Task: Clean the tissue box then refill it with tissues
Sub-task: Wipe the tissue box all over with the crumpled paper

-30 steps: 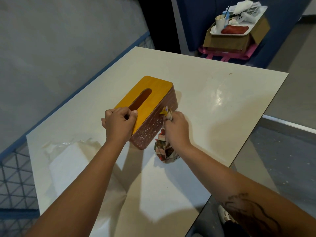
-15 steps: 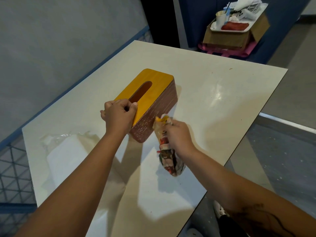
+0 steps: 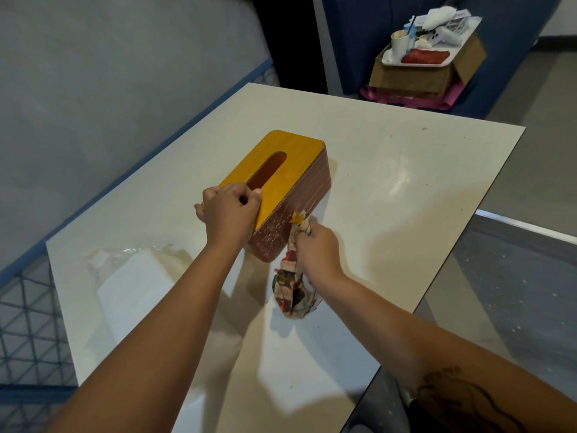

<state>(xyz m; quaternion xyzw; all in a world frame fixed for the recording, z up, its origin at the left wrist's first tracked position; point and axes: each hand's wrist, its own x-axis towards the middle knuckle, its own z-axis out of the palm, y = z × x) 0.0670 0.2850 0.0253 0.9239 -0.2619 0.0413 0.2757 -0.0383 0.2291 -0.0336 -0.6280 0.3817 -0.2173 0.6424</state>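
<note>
Bracing with left hand (image 3: 229, 214), fingers curled over box's (image 3: 299, 160) near end; clutching cloth (image 3: 292, 292) in right hand (image 3: 317, 248). On table (image 3: 406, 182): tissues (image 3: 134, 292) near left, untouched; box mid-table; cloth touching box's right side. Cleaning step, by the look; next, wipe along that side, box held firm.

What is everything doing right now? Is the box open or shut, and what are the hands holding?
tissue box: upright on the table, lid on, no tissue sticking out.
left hand: grips the box's near end.
right hand: grips the cloth at the box's side.
cloth: bunched up, hanging below the hand.
tissue pack: lying flat, in plastic wrap.
paper cup: upright on a tray.
</note>
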